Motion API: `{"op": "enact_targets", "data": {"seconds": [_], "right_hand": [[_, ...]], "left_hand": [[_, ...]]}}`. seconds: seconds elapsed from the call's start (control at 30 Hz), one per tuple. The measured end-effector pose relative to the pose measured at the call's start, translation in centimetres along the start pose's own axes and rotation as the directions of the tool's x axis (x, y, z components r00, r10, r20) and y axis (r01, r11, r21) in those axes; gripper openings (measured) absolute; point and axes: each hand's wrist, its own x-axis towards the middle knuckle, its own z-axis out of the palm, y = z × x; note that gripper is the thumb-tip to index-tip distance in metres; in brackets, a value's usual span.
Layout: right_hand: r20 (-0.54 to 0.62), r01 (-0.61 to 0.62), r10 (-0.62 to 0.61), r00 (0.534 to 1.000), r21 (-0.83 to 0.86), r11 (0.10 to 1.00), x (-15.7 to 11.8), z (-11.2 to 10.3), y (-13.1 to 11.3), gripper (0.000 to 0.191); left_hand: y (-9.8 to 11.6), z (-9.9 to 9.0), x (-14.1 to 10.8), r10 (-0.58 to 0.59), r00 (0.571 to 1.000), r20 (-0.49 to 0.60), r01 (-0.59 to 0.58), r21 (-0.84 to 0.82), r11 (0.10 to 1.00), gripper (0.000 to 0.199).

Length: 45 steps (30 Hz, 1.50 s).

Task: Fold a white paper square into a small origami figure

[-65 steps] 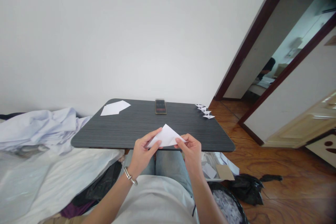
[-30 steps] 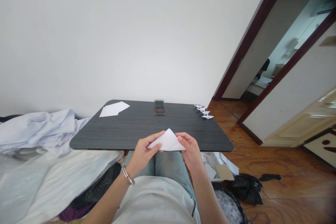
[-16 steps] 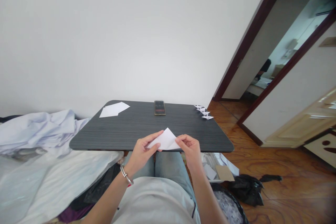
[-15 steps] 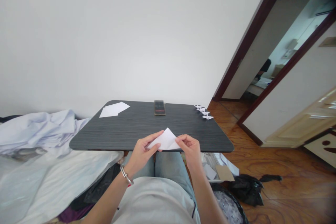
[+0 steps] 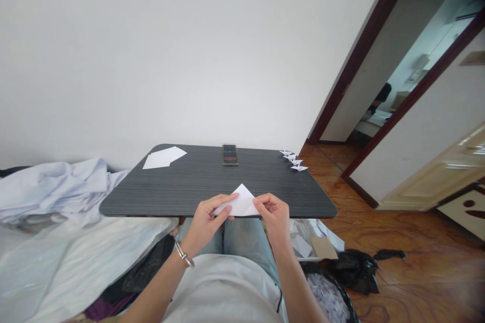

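Observation:
Between my two hands, at the front edge of the dark table, is a white folded paper with one corner pointing away from me. My left hand grips its left side, thumb on top and fingers along the upper left edge. The right corner is pinched between the thumb and fingers of my right hand. White paper sheets lie at the table's far left. Several small folded paper pieces with pointed tips stand in a row near the right edge.
A phone lies at the back middle of the table. White cloth is heaped at the left. To the right below are a box of papers, a black-lined bin of paper scraps and a black plastic bag on the floor.
Both hands keep nearly the same hold on the folded paper. My left fingers have shifted very slightly along its upper edge; the view has moved a touch.

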Motion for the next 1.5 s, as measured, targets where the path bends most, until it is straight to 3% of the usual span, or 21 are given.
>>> {"op": "enact_targets", "data": {"seconds": [0.2, 0.4, 0.63, 0.83, 1.13, 1.3, 1.5], "right_hand": [[-0.036, -0.028, 0.029, 0.999, 0.037, 0.999, 0.0, 0.2, 0.2, 0.014], [0.022, -0.082, 0.080, 0.997, 0.105, 0.991, -0.1, 0.6, 0.2, 0.036], [-0.009, 0.094, -0.095, 0.995, -0.051, 0.994, -1.5, 1.1, -1.5, 0.025], [0.024, 0.189, -0.187, 0.982, -0.089, 0.978, -2.5, 1.0, -2.9, 0.018], [0.009, 0.268, -0.269, 0.963, 0.036, 0.963, -2.5, 1.0, -3.1, 0.014], [0.074, 0.367, -0.365, 0.928, -0.015, 0.930, -2.5, 0.8, -3.4, 0.005], [0.018, 0.388, -0.388, 0.922, -0.080, 0.918, -2.6, 0.8, -3.5, 0.006]], "left_hand": [[0.3, 0.0, 0.1, -0.004, 1.000, 0.001, 0.004, -0.032, 0.999, 0.028], [0.2, 0.0, 0.0, 0.046, 0.998, -0.044, -0.046, -0.006, 0.999, 0.026], [-1.0, -0.5, -0.2, 0.247, 0.964, -0.103, -0.234, 0.119, 0.965, 0.020], [-1.4, -0.9, -0.3, 0.369, 0.924, -0.097, -0.370, 0.015, 0.929, 0.019], [-1.7, -0.7, -0.3, 0.339, 0.932, -0.129, -0.353, -0.108, 0.930, 0.014], [-1.9, -0.8, -0.3, 0.331, 0.935, -0.126, -0.345, -0.111, 0.932, 0.013], [-1.5, -0.8, -0.4, 0.337, 0.937, -0.097, -0.344, -0.073, 0.936, 0.013]]}}
